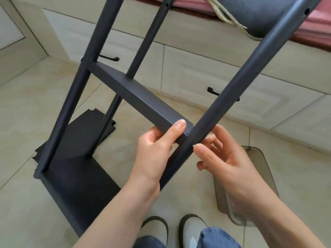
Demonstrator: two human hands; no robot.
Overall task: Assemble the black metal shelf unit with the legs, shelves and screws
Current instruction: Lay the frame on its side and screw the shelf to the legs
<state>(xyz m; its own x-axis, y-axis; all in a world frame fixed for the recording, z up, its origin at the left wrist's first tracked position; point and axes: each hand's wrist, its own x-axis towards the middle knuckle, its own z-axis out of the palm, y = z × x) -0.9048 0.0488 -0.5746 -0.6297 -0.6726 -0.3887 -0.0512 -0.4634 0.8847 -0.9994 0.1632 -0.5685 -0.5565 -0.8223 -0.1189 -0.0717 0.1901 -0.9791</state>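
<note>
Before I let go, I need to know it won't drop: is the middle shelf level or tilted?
Tilted. The middle shelf slopes down to the left hand gripping its corner at the leg.

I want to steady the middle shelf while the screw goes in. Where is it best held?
Probably at the near corner of the middle shelf, from the left and below, as the left hand does: its flat folded edge suits a thumb-and-finger grip, and the leg blocks the right.

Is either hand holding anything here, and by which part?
The left hand grips the middle shelf by its near front corner. The right hand has its fingertips at the near leg beside that corner; a pinched screw cannot be told.
</note>
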